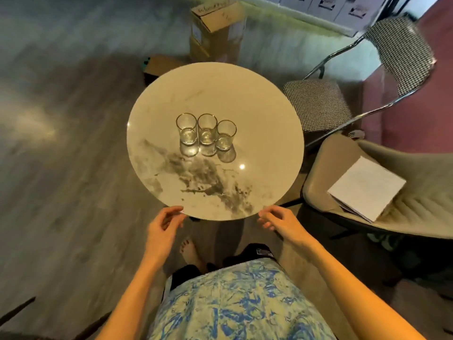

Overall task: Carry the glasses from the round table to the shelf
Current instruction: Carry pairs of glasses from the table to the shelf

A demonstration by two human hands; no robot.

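Neither grip is engaged: we find our left hand (pixel 164 227) and right hand (pixel 279 223) loosely curled, holding nothing, at six o'clock of the round table (pixel 269 94), three glasses (pixel 207 130) in a close row near centre; we judge pickup not begun, next requiring a twelve o'clock reach.
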